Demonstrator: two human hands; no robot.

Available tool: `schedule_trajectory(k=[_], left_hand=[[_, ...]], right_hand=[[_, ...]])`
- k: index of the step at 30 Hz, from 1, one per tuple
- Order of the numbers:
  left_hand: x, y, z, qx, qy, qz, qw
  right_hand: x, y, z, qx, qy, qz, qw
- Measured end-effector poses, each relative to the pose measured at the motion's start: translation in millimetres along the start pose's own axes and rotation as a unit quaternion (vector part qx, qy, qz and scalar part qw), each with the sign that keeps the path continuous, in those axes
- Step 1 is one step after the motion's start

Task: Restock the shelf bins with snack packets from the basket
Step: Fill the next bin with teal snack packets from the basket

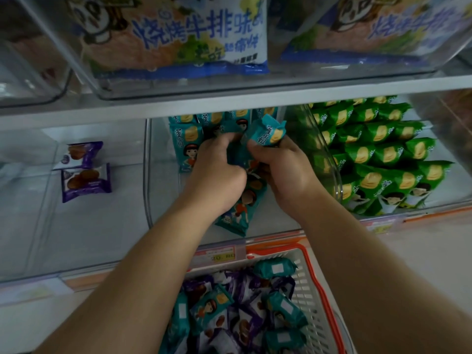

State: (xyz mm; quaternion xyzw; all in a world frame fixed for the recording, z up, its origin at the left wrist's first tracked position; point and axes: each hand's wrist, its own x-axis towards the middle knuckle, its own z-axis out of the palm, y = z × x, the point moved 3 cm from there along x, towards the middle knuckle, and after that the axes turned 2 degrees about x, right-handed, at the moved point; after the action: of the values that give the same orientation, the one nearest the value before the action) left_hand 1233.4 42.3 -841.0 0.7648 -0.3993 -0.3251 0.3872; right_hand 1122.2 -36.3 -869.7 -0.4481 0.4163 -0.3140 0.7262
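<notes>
Both hands are inside the middle clear plastic shelf bin. The right hand pinches one teal snack packet between thumb and fingers, and the packet stands just above this hand, tilted. The left hand is curled around more teal packets that lie under both hands; I cannot count them well, perhaps three. In the left clear bin lie two purple snack packets. The right bin holds many green snack packets in rows. Below, the grey plastic basket with orange rim holds mixed teal and purple packets.
</notes>
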Motion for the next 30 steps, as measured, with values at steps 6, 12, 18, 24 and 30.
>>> schedule_trajectory(k=[6,12,18,24,30], left_hand=[[0,-1,5,0.09,0.002,0.034,0.995],[-4,1,7,0.109,0.005,0.016,0.994],[-4,5,7,0.081,-0.021,0.004,0.997],[-8,15,13,0.015,-0.039,-0.02,0.999],[-12,17,16,-0.063,-0.014,-0.059,0.996]], right_hand=[[-6,-21,5,-0.312,0.134,-0.149,0.929],[-4,-12,11,-0.45,0.167,-0.171,0.86],[2,-6,2,-0.407,0.14,-0.041,0.902],[5,-3,0,-0.363,0.099,0.004,0.927],[2,-5,-3,-0.309,0.1,0.009,0.946]])
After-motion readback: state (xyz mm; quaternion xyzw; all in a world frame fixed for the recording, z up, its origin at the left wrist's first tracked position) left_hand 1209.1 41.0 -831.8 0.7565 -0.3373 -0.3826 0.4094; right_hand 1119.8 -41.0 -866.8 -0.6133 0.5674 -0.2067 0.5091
